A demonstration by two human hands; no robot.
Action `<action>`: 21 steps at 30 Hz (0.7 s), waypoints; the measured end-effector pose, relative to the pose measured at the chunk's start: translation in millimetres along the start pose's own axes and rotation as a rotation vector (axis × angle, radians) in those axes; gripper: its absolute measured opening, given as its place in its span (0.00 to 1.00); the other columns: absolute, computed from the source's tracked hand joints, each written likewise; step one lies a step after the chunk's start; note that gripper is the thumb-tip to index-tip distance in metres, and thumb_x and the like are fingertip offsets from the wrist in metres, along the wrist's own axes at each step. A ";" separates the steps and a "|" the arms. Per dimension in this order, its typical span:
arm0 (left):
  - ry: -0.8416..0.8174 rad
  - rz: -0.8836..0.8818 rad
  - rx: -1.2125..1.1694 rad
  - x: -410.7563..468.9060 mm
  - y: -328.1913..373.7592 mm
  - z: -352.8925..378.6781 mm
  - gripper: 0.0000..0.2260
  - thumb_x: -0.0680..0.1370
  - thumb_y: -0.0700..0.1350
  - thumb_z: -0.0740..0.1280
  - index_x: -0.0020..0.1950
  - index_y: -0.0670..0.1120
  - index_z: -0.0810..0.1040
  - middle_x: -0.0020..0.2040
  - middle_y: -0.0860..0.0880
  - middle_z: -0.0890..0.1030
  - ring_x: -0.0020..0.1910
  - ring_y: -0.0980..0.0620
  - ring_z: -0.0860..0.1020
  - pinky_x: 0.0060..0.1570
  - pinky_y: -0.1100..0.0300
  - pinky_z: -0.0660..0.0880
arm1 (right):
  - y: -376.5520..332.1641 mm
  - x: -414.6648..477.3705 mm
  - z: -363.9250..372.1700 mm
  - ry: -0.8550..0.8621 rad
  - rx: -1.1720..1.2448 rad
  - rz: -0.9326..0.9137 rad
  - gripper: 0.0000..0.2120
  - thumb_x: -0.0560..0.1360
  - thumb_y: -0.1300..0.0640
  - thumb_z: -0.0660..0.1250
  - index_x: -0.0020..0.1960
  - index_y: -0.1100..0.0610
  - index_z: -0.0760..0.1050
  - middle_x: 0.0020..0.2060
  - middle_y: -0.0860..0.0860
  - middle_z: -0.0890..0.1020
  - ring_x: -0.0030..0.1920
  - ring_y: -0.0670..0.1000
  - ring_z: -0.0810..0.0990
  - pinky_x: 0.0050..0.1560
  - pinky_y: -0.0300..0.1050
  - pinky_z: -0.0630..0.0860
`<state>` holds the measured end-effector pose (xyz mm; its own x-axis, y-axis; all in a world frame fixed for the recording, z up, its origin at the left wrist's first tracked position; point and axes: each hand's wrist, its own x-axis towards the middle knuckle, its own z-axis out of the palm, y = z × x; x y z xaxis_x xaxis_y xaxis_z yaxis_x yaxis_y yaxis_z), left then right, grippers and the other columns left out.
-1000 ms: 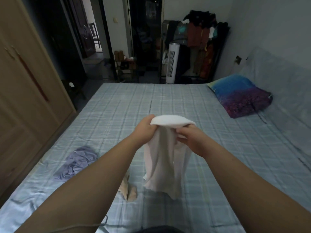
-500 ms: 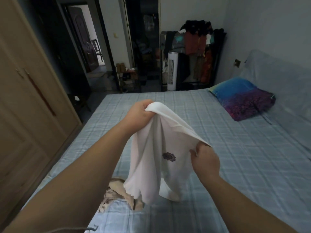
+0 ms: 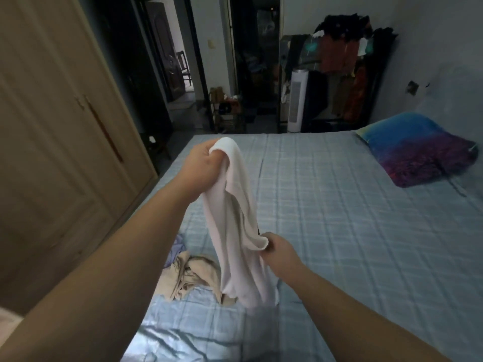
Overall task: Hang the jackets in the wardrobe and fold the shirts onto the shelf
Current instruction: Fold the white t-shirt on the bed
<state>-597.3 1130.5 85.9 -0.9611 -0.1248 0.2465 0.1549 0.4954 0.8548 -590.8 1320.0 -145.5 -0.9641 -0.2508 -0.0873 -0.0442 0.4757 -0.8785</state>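
A white shirt [image 3: 235, 226] hangs in the air over the bed. My left hand [image 3: 202, 164] grips its top edge, raised high. Lower down, my right hand [image 3: 279, 253] pinches a fold at the shirt's right side. The shirt's lower end brushes the blue checked bed sheet [image 3: 339, 218]. A crumpled beige garment [image 3: 190, 276] lies on the bed just left of the hanging shirt. A lilac garment [image 3: 175, 250] peeks out behind my left forearm.
The closed wooden wardrobe [image 3: 60, 142] stands along the left of the bed. A blue and purple pillow [image 3: 420, 147] lies at the far right. Beyond the bed's far end stand a rack of hanging clothes [image 3: 345, 61], a white tower fan [image 3: 296, 103] and an open doorway [image 3: 170, 61].
My left hand has lifted the shirt's top higher and farther left. My right hand has slid down its side, so the shirt now hangs long and narrow. The view has turned left.
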 end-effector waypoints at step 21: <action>-0.174 -0.034 0.714 -39.2 -17.8 -149.2 0.09 0.81 0.40 0.61 0.54 0.47 0.80 0.50 0.47 0.80 0.49 0.48 0.76 0.44 0.59 0.68 | -118.1 -37.0 -167.2 0.367 -0.645 -0.272 0.10 0.84 0.53 0.53 0.50 0.56 0.71 0.44 0.53 0.74 0.45 0.55 0.72 0.45 0.48 0.65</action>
<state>-528.3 998.3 129.2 -0.9944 -0.0412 0.0978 -0.0056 0.9404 0.3401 -593.7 1414.1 40.0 -0.9174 -0.1880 0.3509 -0.3259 0.8608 -0.3908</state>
